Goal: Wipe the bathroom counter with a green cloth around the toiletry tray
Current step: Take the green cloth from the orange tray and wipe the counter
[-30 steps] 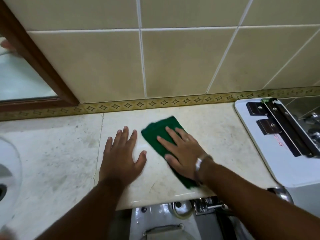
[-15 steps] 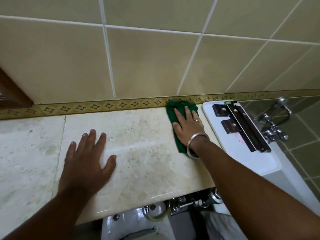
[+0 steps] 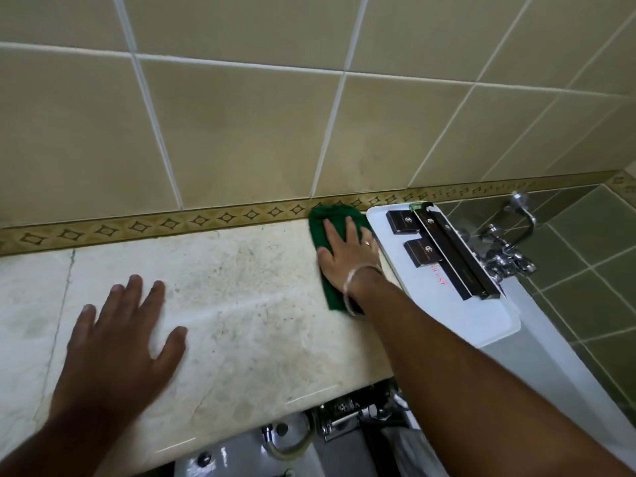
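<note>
My left hand lies flat and spread on the pale tabletop, grasping nothing, just bracing me. Farther out, my right hand presses flat on the green cloth, pinning it under palm and fingers against the tabletop at the back wall. The cloth sits just beside the white toiletry tray, apparently touching its edge. A hard sideways stroke here could, I think, shove the tray and slide the dark boxes toward the taps.
</note>
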`<state>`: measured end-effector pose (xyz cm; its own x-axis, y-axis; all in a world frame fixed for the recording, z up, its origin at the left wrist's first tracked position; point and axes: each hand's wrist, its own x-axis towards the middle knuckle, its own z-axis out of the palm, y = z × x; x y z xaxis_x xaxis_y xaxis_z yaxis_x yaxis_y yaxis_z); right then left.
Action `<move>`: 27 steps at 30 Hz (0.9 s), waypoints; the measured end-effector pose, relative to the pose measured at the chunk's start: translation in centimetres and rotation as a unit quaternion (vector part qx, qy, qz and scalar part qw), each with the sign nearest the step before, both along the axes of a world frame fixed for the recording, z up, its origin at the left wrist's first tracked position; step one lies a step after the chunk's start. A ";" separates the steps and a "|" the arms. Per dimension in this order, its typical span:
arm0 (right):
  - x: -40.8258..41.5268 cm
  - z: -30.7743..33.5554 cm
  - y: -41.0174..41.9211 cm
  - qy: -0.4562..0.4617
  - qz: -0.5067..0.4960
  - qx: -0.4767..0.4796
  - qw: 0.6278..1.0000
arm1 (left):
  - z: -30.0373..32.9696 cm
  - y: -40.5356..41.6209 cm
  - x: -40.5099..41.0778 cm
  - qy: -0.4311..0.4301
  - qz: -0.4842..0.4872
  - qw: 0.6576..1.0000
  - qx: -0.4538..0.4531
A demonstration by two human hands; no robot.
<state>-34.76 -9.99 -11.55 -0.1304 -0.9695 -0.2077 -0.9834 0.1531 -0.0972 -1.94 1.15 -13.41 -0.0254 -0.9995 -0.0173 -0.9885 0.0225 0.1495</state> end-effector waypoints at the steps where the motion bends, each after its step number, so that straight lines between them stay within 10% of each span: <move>1: 0.3 0.2 -0.5 -0.001 0.002 0.002 1.000 | -0.1 -0.1 0.1 -0.002 -0.001 1.000 -0.001; 9: -1.5 -0.9 17.7 -0.051 0.090 -0.053 0.993 | 0.2 -0.1 -0.3 -0.003 0.000 1.000 0.003; 18: 1.5 1.5 1.1 0.027 0.000 0.042 0.999 | 0.9 -0.1 -0.7 0.015 -0.002 1.000 0.002; 23: 4.7 0.0 13.6 -0.047 0.317 -0.029 0.947 | 1.6 0.6 -1.0 0.025 0.003 1.000 0.014; 27: -1.5 -0.1 14.3 -0.022 0.210 -0.035 0.977 | 2.0 0.6 -0.9 0.018 0.005 1.000 0.025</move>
